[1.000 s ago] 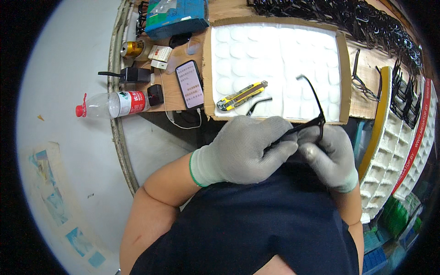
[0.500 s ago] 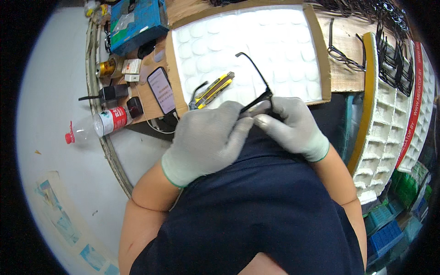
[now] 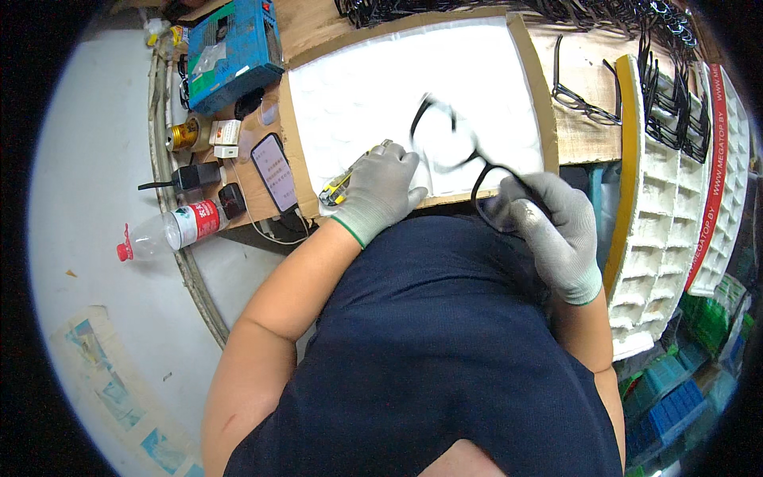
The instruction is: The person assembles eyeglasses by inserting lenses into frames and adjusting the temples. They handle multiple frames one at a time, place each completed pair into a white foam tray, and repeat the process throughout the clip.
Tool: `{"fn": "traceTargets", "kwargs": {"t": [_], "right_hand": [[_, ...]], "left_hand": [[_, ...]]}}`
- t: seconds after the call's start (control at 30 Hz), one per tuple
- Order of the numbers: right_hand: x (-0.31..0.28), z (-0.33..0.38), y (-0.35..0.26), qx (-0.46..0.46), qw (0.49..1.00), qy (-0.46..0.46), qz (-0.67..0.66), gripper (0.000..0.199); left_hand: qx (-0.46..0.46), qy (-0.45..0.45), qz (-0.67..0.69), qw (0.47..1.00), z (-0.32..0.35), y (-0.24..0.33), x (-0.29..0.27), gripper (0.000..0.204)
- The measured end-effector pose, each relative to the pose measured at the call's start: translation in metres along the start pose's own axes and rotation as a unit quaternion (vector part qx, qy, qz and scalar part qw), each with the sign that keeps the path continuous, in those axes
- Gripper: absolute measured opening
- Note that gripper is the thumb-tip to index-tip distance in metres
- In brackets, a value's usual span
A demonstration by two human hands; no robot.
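Observation:
My right hand (image 3: 560, 234), in a grey-white glove, holds a pair of black-framed eyeglasses (image 3: 478, 187) by one side. The glasses tilt over the right part of a shallow, white-lined cardboard tray (image 3: 544, 119), and their far half is smeared by motion. My left hand (image 3: 381, 187), gloved likewise, lies over a yellow and black utility knife (image 3: 334, 191) at the tray's near left. Its thumb stands apart from the fingers, and the hand hides much of the knife.
A phone (image 3: 274, 171), a blue box (image 3: 234, 56) and a plastic bottle (image 3: 171, 230) lie left of the tray. Other glasses (image 3: 586, 105) rest to its right, beside a white compartmented rack (image 3: 648, 262). More black frames (image 3: 485, 8) line the back.
My hands have parted. The left has moved forward from the glasses onto the knife. The right has swung the glasses to the right, turning their front up into view.

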State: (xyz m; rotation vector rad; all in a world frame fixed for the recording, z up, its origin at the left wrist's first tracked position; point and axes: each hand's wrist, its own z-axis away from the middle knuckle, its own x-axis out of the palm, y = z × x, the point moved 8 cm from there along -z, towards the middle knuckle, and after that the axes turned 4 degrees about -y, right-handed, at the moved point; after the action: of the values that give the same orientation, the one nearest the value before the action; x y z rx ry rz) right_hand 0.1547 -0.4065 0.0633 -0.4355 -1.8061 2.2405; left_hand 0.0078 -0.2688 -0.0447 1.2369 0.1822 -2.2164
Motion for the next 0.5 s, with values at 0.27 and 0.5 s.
{"fn": "traceTargets", "kwargs": {"t": [0.27,0.5], "right_hand": [[0.027,0.002,0.007,0.053,0.99,-0.016,-0.129,0.045],[0.059,-0.011,0.002,0.05,0.991,-0.126,-0.019,0.034]], "left_hand": [[0.034,0.034,0.308,0.95,0.012,-0.004,-0.012,0.024],[0.127,0.135,0.561,0.807,0.061,-0.001,-0.076,0.03]]}}
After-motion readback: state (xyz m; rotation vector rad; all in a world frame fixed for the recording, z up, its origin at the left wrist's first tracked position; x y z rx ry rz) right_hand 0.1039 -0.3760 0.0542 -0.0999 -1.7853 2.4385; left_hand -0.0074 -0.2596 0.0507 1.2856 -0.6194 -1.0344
